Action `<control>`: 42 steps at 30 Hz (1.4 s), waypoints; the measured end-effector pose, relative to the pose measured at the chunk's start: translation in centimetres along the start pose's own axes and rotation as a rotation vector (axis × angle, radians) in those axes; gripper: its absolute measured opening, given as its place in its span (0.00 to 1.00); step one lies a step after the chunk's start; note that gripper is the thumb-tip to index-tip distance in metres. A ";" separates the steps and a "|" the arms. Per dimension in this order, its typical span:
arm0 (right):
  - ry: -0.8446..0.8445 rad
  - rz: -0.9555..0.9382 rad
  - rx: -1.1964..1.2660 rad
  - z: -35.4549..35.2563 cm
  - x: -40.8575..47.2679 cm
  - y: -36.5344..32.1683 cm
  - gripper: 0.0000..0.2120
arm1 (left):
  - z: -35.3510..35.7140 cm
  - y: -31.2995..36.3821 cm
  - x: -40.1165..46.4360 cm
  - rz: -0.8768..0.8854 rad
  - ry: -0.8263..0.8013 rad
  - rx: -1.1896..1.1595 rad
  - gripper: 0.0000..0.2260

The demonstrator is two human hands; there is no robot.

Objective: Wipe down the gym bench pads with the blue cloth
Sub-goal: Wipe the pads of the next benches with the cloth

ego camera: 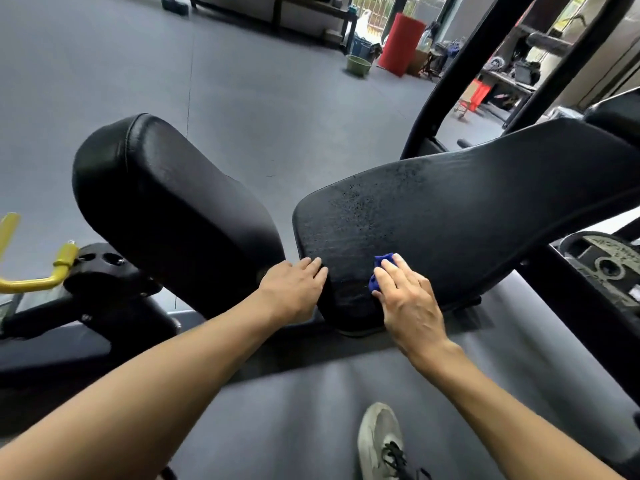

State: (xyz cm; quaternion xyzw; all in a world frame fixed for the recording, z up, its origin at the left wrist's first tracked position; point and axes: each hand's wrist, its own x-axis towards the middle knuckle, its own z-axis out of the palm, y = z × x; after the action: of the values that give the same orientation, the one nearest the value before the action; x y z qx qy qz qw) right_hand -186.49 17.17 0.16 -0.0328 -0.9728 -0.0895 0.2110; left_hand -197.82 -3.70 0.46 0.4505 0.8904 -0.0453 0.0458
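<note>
Two black bench pads fill the middle of the view. The long back pad (467, 209) slopes up to the right and carries droplets and wet streaks near its lower end. My right hand (410, 301) presses the blue cloth (381, 263) flat on that lower end; only a bunched corner of cloth shows past my fingers. My left hand (294, 289) rests with fingers together on the pad's lower left edge, holding no object. The seat pad (166, 202) stands tilted just left of my left hand.
A yellow adjustment handle (38, 275) sticks out at the left. Black frame posts (460, 67) rise behind the back pad. A weight plate (609, 268) hangs at the right. My shoe (379, 441) stands on the grey floor below. A green basin (358, 65) and red roll (401, 43) are far back.
</note>
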 end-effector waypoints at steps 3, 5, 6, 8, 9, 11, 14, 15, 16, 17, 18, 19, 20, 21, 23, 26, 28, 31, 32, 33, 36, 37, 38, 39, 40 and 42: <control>0.039 0.008 0.065 2.5 -0.9 -4.6 0.20 | 0.2 0.1 0.3 -0.011 0.000 0.037 0.31; 0.050 -0.120 0.121 3.5 -1.5 -7.6 0.18 | 0.3 0.0 0.3 -0.008 -0.014 0.052 0.32; 0.045 -0.193 0.139 3.3 -1.6 -8.0 0.18 | 0.4 0.0 0.3 -0.006 -0.025 0.051 0.32; 0.023 -0.300 0.124 2.5 -0.8 -6.1 0.19 | 0.6 0.0 0.3 -0.011 -0.036 0.062 0.32; 0.011 -0.294 0.109 2.2 -0.3 -4.3 0.18 | 0.8 0.0 0.3 -0.016 -0.038 0.065 0.32; 0.000 -0.158 0.079 1.4 1.1 0.1 0.18 | 0.8 0.1 0.4 -0.039 -0.042 0.054 0.35; -0.036 0.067 0.016 0.6 2.6 3.4 0.18 | 0.9 0.3 0.5 -0.075 -0.058 0.060 0.40; -0.033 0.086 0.006 0.9 2.7 2.9 0.18 | 0.9 0.3 0.5 -0.084 -0.062 0.068 0.40; -0.028 0.075 0.012 1.4 2.7 1.9 0.18 | 1.0 0.4 0.5 -0.092 -0.065 0.074 0.41; -0.029 0.033 0.036 2.1 2.6 0.8 0.19 | 1.0 0.4 0.6 -0.101 -0.068 0.079 0.41; -0.046 -0.031 0.079 2.6 2.5 -0.5 0.20 | 1.0 0.4 0.7 -0.109 -0.074 0.084 0.41; -0.076 -0.104 0.129 3.1 2.4 -1.7 0.20 | 0.9 0.4 0.7 -0.114 -0.084 0.083 0.42; -0.116 -0.185 0.167 3.5 2.3 -2.4 0.20 | 0.8 0.4 0.8 -0.115 -0.094 0.076 0.43; -0.144 -0.265 0.186 3.6 2.4 -2.5 0.20 | 0.8 0.5 0.8 -0.116 -0.098 0.073 0.43; -0.180 -0.374 0.171 2.8 3.1 -1.0 0.22 | 0.8 0.6 0.9 -0.121 -0.096 0.094 0.44; -0.152 -0.243 0.103 1.2 4.5 3.4 0.22 | 1.1 0.5 0.9 -0.132 -0.109 0.126 0.45; -0.136 -0.043 0.048 0.5 5.1 5.4 0.21 | 1.2 0.6 0.8 -0.140 -0.124 0.144 0.44; -0.098 0.053 0.024 1.8 5.1 2.1 0.22 | 1.1 0.7 1.0 -0.153 -0.143 0.151 0.44; -0.111 0.008 0.053 2.5 5.0 -0.2 0.23 | 1.2 0.7 1.0 -0.159 -0.147 0.148 0.44; -0.138 -0.070 0.106 3.3 4.8 -2.5 0.24 | 1.2 0.8 1.0 -0.164 -0.150 0.146 0.44; -0.228 -0.315 0.227 4.3 4.3 -5.7 0.22 | 1.2 0.8 1.0 -0.174 -0.159 0.133 0.44; -0.210 -0.351 0.219 4.0 4.6 -4.6 0.20 | 1.2 0.9 1.0 -0.177 -0.160 0.137 0.44; -0.184 -0.345 0.196 3.7 5.1 -3.0 0.19 | 1.2 0.9 1.0 -0.179 -0.162 0.142 0.44; -0.182 -0.293 0.179 3.2 5.7 -1.2 0.18 | 1.2 0.9 1.0 -0.180 -0.164 0.147 0.44; -0.196 -0.202 0.151 2.7 6.4 0.8 0.18 | 1.3 0.9 1.0 -0.183 -0.168 0.154 0.44; -0.191 0.010 0.081 1.9 8.2 3.2 0.16 | 1.3 0.9 0.9 -0.194 -0.186 0.173 0.44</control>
State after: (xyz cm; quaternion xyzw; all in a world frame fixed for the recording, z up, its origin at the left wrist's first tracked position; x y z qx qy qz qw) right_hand -194.36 20.92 2.33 -0.0375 -0.9911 -0.0454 0.1191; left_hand -197.60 -2.60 -0.99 0.3583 0.9145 -0.1677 0.0842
